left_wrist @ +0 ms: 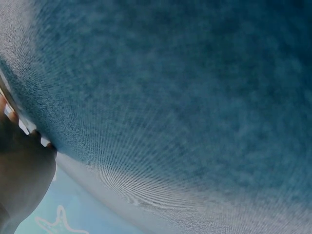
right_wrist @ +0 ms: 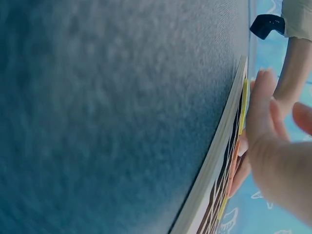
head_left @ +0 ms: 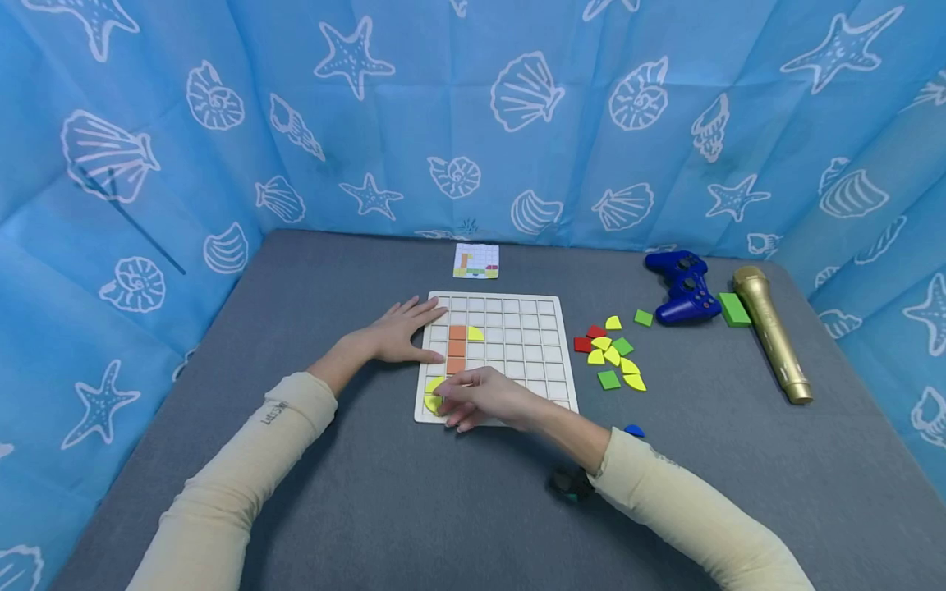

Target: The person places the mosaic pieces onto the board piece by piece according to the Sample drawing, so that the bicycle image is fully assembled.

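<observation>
A white grid board (head_left: 529, 337) lies on the table. My left hand (head_left: 402, 332) rests along its left edge with the fingers spread. Orange square tiles (head_left: 456, 349) form a column on the board, with a yellow quarter-round tile (head_left: 476, 334) beside the top one. Two yellow quarter-round tiles (head_left: 433, 402) sit at the near left corner. Over that corner is my right hand (head_left: 491, 398), its fingertips right by the yellow tiles. In the right wrist view, the right hand (right_wrist: 273, 141) shows its thumb apart from the fingers, nothing between them.
Loose yellow, red and green tiles (head_left: 609, 380) lie right of the board. Behind it is a small pattern card (head_left: 476, 263). Farther right are a blue game controller (head_left: 683, 287), a green block (head_left: 734, 310) and a gold microphone (head_left: 773, 332). A blue tile (head_left: 634, 430) lies by the right sleeve.
</observation>
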Tool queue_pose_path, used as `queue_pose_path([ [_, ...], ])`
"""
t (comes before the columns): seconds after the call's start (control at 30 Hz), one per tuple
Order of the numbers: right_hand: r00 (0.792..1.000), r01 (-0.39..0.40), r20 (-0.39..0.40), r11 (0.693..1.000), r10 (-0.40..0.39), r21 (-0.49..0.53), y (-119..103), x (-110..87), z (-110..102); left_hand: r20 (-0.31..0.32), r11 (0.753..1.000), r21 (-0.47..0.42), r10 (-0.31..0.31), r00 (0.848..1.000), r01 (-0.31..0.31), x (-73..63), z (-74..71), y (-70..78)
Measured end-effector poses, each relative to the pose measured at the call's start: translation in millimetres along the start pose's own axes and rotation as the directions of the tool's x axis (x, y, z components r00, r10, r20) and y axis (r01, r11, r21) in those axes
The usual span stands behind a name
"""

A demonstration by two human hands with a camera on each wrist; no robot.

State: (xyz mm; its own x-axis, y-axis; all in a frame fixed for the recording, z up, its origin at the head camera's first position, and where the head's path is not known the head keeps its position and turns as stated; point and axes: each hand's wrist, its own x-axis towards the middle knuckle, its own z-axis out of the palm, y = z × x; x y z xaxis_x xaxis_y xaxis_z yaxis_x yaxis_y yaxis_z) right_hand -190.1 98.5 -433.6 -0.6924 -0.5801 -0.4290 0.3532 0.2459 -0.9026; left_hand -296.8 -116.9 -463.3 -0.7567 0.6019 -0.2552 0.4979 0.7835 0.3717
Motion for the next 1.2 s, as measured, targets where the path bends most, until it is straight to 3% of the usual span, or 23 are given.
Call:
queue_pose_path([
  [0.17,0.989,-0.048,0.142,0.994,0.034,0.097,-1.6,-3.1,2.6,0.0,1.0,0.011,-0.007,1.0,0.007,0.0,-0.3,0.2],
  [0.43,0.989,-0.051,0.142,0.994,0.036,0.1,-3.2,-3.5,0.0,0.005,1.0,0.018,-0.018,1.0,0.018,0.8,-0.6,1.0],
  [0.6,0.986,-0.065,0.16,0.984,0.038,0.164,-2.9,-3.9,-9.5,0.005,1.0,0.015,-0.016,1.0,0.016,0.3,-1.4,1.2],
  [0.8,0.991,-0.085,0.118,0.966,0.057,0.246,-3.7,-9.9,-30.8,0.009,1.0,0.007,-0.013,1.0,0.013,0.4,-1.0,1.1],
  [1.2,0.998,-0.021,-0.048,0.967,0.034,0.253,9.3,-41.8,-87.7,0.01,1.0,-0.001,0.0,1.0,0.0,-0.3,0.0,-1.1],
])
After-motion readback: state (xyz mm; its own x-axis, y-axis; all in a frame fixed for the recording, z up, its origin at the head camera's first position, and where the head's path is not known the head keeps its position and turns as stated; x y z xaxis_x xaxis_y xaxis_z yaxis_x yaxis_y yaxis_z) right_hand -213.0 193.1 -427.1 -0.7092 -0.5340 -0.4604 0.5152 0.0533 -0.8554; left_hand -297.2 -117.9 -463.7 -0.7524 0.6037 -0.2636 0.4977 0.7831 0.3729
